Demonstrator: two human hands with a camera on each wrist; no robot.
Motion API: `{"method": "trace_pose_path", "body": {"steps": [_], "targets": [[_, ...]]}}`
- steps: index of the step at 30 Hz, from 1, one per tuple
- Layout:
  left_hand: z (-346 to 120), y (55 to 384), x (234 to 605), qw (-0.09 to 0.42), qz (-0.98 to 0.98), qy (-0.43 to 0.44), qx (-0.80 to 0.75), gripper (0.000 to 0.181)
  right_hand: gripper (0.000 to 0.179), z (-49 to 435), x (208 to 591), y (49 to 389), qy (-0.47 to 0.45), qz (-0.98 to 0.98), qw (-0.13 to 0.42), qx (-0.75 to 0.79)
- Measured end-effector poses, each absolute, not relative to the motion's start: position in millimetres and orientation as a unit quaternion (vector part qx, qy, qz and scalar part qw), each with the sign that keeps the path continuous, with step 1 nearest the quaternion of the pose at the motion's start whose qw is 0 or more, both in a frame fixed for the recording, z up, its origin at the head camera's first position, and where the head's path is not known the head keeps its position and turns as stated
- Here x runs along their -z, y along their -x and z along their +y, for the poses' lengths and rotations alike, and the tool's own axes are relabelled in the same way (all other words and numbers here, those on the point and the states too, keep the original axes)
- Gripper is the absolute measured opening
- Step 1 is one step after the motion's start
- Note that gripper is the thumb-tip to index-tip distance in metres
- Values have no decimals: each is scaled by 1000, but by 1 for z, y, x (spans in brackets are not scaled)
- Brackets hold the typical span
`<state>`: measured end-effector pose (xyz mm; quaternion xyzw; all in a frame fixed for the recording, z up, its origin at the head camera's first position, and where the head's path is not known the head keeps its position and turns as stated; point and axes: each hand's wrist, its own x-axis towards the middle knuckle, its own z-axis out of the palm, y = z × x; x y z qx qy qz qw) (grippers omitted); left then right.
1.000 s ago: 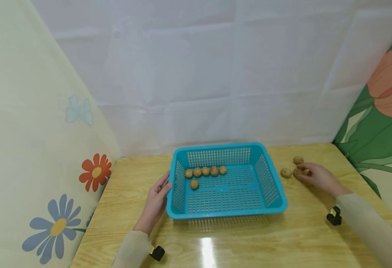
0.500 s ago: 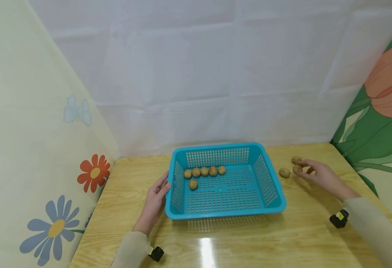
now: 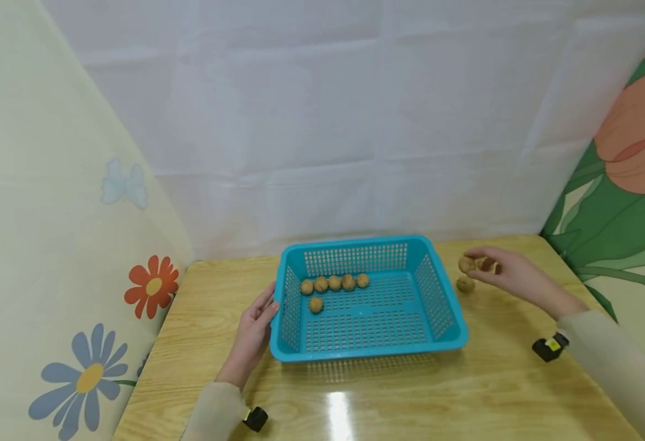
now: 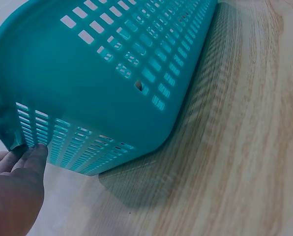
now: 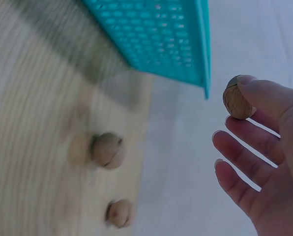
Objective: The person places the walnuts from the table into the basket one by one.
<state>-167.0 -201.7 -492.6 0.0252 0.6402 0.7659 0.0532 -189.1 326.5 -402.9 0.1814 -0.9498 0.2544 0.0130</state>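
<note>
Brown walnut (image 5: pixel 236 102): pinched by thumb and finger of my right hand (image 3: pixel 515 280), aloft near the right end of the blue basket (image 3: pixel 366 354); its rounded shell could slip if my pinch slackens.
Left hand (image 3: pixel 254 326): well apart, gripping the basket's left rim; a tug might roll the six walnuts inside (image 3: pixel 334 282).
Two loose walnuts (image 5: pixel 108 151): on the table (image 3: pixel 410 392); brushing them could scatter them.
Walnut's shift: closer to the basket than half a second ago; my left grip matches.
</note>
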Motion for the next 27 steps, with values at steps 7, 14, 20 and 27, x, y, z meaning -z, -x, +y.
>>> {"method": "trace_pose_path", "body": {"steps": [7,14,20,27], "targets": [[-202,165,493,49,646,-32,-761,60,44,291,386,199,-230,-942,9,-243],[-202,165,494,45,650,-27,-758,60,39,258,385,213,-274,-932,8,-239],[-202,164,492,52,654,-19,-755,60,41,226,389,228,-301,-921,-7,-250],[-200,164,492,47,658,-25,-751,60,43,187,392,245,-339,-904,-39,-258]]}}
